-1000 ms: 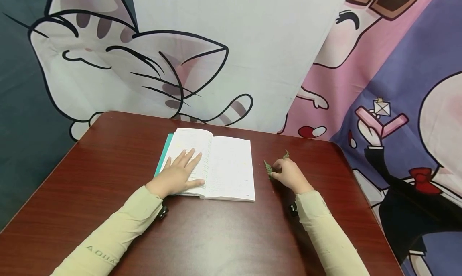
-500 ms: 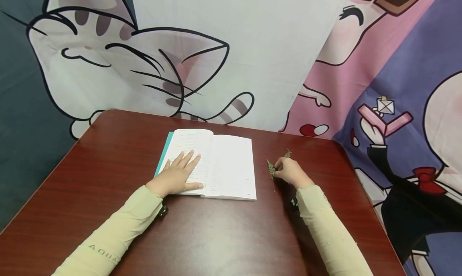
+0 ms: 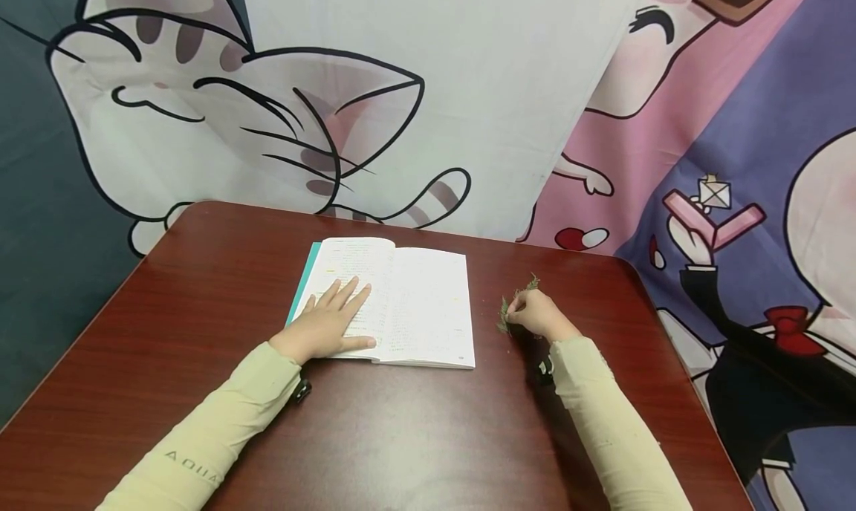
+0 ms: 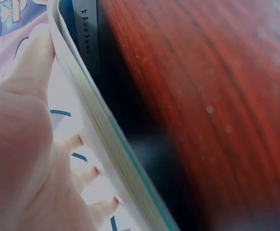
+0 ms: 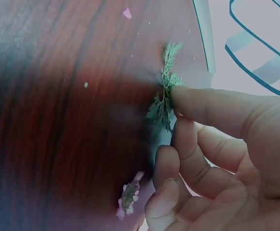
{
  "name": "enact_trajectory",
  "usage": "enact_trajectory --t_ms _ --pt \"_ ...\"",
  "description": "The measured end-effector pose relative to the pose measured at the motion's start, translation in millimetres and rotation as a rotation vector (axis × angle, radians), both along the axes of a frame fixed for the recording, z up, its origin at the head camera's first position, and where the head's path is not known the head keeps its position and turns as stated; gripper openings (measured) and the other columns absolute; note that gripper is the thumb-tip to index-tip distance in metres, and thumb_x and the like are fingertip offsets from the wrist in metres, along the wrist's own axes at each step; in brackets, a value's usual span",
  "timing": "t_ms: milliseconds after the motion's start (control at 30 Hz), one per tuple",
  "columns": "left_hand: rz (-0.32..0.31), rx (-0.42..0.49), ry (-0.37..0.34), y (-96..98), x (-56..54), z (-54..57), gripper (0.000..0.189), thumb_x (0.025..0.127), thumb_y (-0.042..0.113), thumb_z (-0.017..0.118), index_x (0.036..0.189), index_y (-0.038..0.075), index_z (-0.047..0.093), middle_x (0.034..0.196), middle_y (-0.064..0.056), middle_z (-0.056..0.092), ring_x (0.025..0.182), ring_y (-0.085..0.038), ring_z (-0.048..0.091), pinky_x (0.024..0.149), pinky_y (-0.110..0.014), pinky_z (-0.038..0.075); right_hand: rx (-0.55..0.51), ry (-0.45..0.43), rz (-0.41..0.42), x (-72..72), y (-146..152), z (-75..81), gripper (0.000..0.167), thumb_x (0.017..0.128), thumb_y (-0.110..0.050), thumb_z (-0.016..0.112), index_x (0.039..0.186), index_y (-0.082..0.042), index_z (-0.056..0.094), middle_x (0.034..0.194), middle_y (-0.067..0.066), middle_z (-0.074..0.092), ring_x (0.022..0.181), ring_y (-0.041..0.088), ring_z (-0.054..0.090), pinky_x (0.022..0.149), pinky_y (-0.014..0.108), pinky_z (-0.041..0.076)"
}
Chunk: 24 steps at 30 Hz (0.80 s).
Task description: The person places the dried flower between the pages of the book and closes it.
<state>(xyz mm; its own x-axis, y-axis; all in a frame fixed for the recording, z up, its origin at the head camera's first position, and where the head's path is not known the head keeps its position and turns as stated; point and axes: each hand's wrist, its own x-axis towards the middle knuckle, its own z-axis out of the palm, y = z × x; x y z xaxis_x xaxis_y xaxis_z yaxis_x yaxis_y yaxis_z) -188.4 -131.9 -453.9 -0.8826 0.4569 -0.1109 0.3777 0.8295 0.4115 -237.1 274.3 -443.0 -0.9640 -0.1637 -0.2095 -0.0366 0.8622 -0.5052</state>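
Since the right hand [image 3: 540,314] pinches a feathery sprig [image 5: 172,79] at 3 o'clock from the book [image 3: 408,303], squeezing too hard could crush it (looks delicate); left hand [image 3: 319,331] lies spread on the left page [image 3: 360,258].

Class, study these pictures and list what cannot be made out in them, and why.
- Head view: the print in the book is too small to read.
- Head view: the left hand covers part of it.
- Right wrist view: the right hand's fingertips hide part of the green sprig.
- Head view: the pink flower, probably hidden by the right hand.
- Left wrist view: the left edge cuts off the left hand.
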Motion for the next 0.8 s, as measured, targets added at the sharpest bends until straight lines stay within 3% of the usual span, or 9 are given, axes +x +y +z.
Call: enact_trajectory --t_ms 267,433,633,800 --pt "-0.002 -0.005 -0.01 -0.2 0.2 0.8 0.098 0.091 0.061 0.065 0.162 0.009 0.023 0.168 -0.02 0.015 0.152 -0.049 0.01 0.11 -0.077 0.014 -0.074 0.089 -0.026 7.0 -3.1 1.6 0.01 0.088 -0.007 0.067 0.078 -0.006 0.065 0.079 0.005 0.06 0.075 0.022 0.052 0.068 0.033 0.043" --pt "-0.002 -0.008 -0.008 -1.1 -0.9 -1.0 0.098 0.091 0.062 0.065 0.162 0.009 0.023 0.168 -0.019 0.014 0.152 -0.049 0.01 0.111 -0.077 0.014 -0.159 0.12 -0.072 12.0 -6.9 4.1 0.005 0.091 -0.008 0.067 0.087 -0.005 0.066 0.085 0.008 0.064 0.08 0.023 0.056 0.072 0.034 0.046" --pt "-0.004 -0.017 -0.003 -0.8 -1.6 -0.5 0.096 0.092 0.062 0.064 0.162 0.009 0.024 0.168 -0.019 0.015 0.151 -0.049 0.011 0.11 -0.077 0.015 -0.24 0.188 -0.106 18.2 -15.4 5.8 0.007 0.091 -0.008 0.074 0.092 -0.004 0.068 0.084 0.008 0.066 0.08 0.023 0.058 0.072 0.033 0.048" --pt "-0.01 -0.019 -0.004 -1.1 -1.8 -1.8 0.097 0.092 0.062 0.063 0.162 0.009 0.023 0.168 -0.019 0.015 0.151 -0.05 0.011 0.11 -0.078 0.015 -0.388 0.209 -0.196 22.7 -26.4 6.8 0.016 0.087 -0.008 0.078 0.097 -0.003 0.066 0.084 0.008 0.071 0.075 0.018 0.062 0.067 0.028 0.05"
